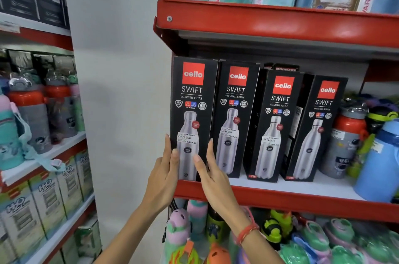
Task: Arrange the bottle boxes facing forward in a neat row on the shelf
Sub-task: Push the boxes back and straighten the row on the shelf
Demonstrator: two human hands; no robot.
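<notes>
Several black Cello Swift bottle boxes stand upright, fronts forward, on the white shelf board with a red front lip [280, 196]. The leftmost box [193, 99] stands at the shelf's left end. My left hand [165, 177] presses its lower left edge, thumb on the front. My right hand [210, 168] grips its lower right edge, fingers in the gap beside the second box [235, 101]. The third box [278, 125] and the fourth box [317, 132] lean slightly and stand further right. More boxes are partly hidden behind them.
Loose bottles, one red-and-grey bottle [347, 143] and a blue bottle [380, 164], crowd the shelf's right end. The red upper shelf [269, 24] hangs close above the boxes. Children's bottles [323, 240] fill the shelf below. Another rack [43, 112] stands at left.
</notes>
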